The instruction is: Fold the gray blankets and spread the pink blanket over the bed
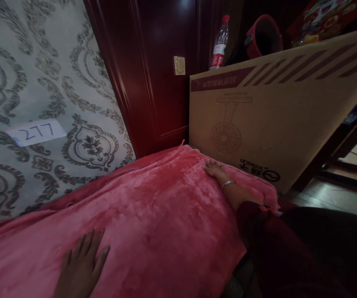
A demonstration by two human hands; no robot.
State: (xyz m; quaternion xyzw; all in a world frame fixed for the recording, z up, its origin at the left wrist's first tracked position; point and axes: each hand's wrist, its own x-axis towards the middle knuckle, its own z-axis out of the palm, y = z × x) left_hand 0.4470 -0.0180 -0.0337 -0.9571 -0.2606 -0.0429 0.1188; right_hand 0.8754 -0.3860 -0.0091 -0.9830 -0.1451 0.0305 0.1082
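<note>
A plush pink-red blanket [153,215] lies spread over a flat raised surface along the wall, its pile marked by darker and lighter patches. Palm down on its near left part rests my left hand [82,260], the fingers stretched and the thumb apart. My right hand [215,169] reaches to the far right part, lying flat on the cloth with its fingers out. A silvery bracelet [228,183] circles the right wrist, below a dark red sleeve [277,240]. Neither hand holds anything that I can see.
Right of the blanket stands a large cardboard box [274,111] with a printed fan drawing. On it are a plastic bottle [219,45] with a red cap and a red round object [263,35]. A dark red panel [153,74] and patterned wall [51,82] with a "277" label [37,131] stand behind.
</note>
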